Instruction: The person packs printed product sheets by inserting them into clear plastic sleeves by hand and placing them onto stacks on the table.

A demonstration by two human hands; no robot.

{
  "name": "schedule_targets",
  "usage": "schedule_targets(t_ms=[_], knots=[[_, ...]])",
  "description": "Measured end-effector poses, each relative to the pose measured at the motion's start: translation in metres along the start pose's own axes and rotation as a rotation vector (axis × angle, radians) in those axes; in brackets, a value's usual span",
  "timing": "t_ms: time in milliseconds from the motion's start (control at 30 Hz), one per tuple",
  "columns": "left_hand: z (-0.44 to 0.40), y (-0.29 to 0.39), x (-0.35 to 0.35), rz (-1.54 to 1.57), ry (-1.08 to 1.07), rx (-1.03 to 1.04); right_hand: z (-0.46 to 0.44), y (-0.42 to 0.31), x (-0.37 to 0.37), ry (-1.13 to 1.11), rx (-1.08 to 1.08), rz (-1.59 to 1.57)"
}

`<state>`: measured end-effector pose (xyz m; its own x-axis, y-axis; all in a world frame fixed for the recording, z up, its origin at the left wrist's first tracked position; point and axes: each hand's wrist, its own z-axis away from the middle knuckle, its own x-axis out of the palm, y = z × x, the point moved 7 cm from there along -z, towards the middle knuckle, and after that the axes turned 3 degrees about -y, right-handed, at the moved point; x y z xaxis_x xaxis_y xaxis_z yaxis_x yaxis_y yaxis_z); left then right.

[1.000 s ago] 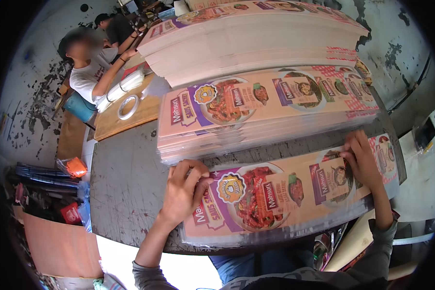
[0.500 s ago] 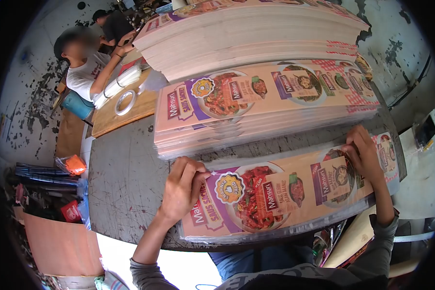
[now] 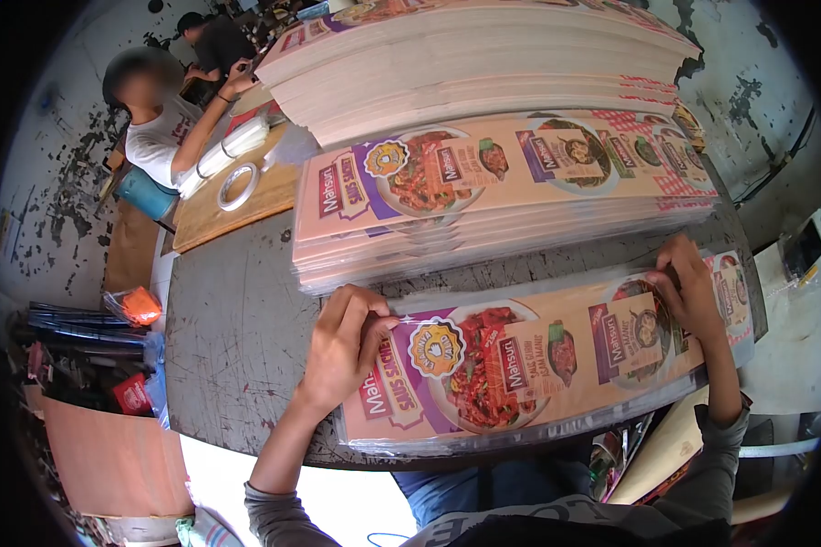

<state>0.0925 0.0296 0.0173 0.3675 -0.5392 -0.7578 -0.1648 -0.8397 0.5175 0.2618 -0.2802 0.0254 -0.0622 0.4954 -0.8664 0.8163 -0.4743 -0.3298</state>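
Note:
A long printed food banner point(image 3: 556, 365) in clear plastic lies along the table's near edge, on what looks like several plastic layers. My left hand point(image 3: 342, 346) pinches the plastic at its upper left corner, fingers curled together. Toward the right end, my right hand point(image 3: 689, 287) is closed on the plastic's far edge, thumb against bent fingers. Just beyond the hands sits a stack of matching wrapped banners point(image 3: 493, 182). Behind it rises a taller stack of banners point(image 3: 483, 68), its pale layered side facing me.
The dark scratched table point(image 3: 228, 337) bears the stacks. At the left, a wooden board point(image 3: 278, 196) holds a tape roll point(image 3: 238, 187) and a white rolled bundle point(image 3: 233, 150). One person point(image 3: 160, 137) sits beyond it, another point(image 3: 219, 46) farther back. Orange plastic point(image 3: 140, 306) lies lower left.
Both hands keep their grip on the plastic and have barely moved. The seated person's arm at the left has lifted. The view has shifted slightly.

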Motion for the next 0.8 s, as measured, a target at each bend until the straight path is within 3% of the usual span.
schedule_targets(t_ms=[100, 533, 800], knots=[[-0.001, 0.002, 0.000, 0.006, 0.000, 0.000, 0.001, 0.006, 0.001, -0.004, 0.096, -0.044], [0.002, 0.006, 0.000, -0.084, 0.027, 0.069, -0.002, 0.005, 0.003, -0.025, 0.101, -0.105], [0.000, -0.006, 0.001, 0.055, 0.010, -0.077, -0.002, 0.005, 0.003, -0.019, 0.078, -0.086]])
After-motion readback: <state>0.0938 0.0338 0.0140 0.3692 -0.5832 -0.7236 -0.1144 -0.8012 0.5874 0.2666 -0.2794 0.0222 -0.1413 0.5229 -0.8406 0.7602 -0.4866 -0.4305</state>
